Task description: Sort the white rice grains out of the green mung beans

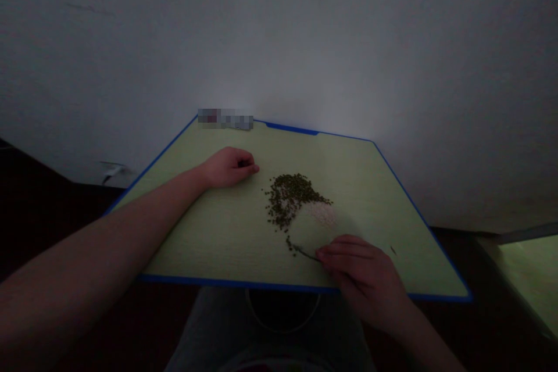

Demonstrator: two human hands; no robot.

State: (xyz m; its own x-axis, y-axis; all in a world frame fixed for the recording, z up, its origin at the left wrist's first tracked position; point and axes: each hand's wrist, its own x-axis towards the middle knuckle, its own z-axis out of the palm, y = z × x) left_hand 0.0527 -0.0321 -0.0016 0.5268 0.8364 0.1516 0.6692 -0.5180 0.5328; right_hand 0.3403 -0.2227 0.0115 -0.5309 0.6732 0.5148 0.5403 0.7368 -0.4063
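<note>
A heap of small dark green beans (288, 197) lies in the middle of a pale green table (218, 232) with a blue rim. A small patch of white grains (323, 213) touches the heap on its right. My right hand (364, 276) rests near the front edge, fingers pressed together, their tips against a thin trail of beans (299, 249) leading off the heap. My left hand (229, 166) lies on the table left of the heap, fingers curled in, apart from the beans. What either hand holds is hidden.
A white wall stands right behind the table. A small blurred object (225, 118) sits at the far edge. A second pale green surface (529, 270) shows at the right. My lap lies below the front edge. The room is dim.
</note>
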